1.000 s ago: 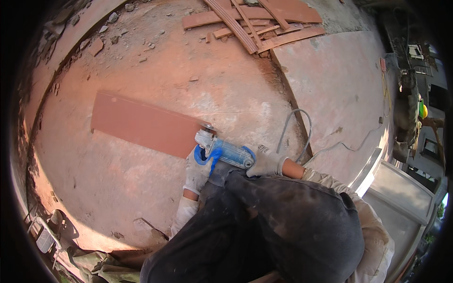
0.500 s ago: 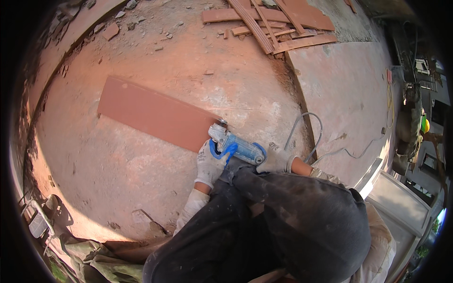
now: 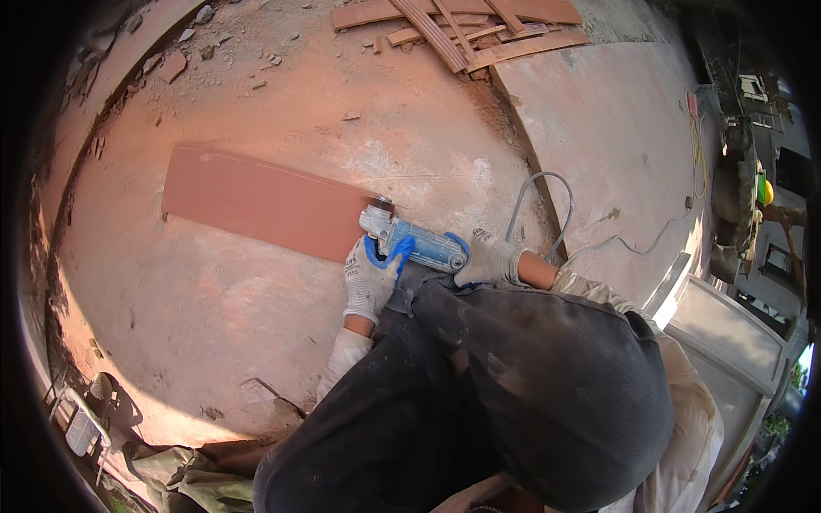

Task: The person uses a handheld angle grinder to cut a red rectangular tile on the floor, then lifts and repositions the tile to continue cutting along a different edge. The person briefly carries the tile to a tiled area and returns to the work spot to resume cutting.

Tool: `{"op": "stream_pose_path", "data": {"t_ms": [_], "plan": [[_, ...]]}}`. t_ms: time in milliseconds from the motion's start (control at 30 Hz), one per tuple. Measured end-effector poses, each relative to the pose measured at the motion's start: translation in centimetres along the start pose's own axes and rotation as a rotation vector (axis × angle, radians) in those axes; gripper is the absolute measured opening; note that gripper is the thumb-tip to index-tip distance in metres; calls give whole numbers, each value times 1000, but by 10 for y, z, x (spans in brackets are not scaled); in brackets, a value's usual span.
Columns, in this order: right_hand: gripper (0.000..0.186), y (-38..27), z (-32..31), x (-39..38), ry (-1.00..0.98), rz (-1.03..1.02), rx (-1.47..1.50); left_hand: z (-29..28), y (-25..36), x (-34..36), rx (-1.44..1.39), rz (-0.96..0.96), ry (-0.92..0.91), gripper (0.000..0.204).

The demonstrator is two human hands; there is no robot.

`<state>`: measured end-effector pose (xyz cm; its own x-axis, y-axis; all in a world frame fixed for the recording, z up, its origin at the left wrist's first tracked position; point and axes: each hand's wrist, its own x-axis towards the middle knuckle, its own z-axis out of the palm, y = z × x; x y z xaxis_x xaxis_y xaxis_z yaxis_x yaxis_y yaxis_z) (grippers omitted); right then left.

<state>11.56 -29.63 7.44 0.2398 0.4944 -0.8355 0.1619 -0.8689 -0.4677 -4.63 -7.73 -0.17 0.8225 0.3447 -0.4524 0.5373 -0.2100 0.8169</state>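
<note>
A blue-and-silver angle grinder lies across the near right end of a long reddish-brown board, its disc at the board's far edge. Wrapped round the grinder's head end is my left hand, in a white glove with blue palm. My similarly gloved right hand grips the rear of the tool, just above my bent, dark-trousered knee. The board lies on the dusty concrete floor; its right end is partly hidden by the grinder and my left hand.
Reddish offcut strips are piled at the back beside rubble. A grey cable loops to the right, past a raised slab edge. A pale framed panel stands at lower right, a green crumpled sheet at lower left.
The whole view has shifted, right and then back left, with the floor ending higher in the picture. Both hands keep their grip, and the grinder stays at the board's right end.
</note>
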Motion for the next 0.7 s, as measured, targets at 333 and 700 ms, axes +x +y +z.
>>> {"op": "stream_pose_path", "data": {"t_ms": [333,700], "plan": [[83,-5,-3,-2,3,27,31,-2,5,-1,20,-1,7,52],[78,2,0,3,39,-54,55,-3,18,0,54,-40,6,53]]}}
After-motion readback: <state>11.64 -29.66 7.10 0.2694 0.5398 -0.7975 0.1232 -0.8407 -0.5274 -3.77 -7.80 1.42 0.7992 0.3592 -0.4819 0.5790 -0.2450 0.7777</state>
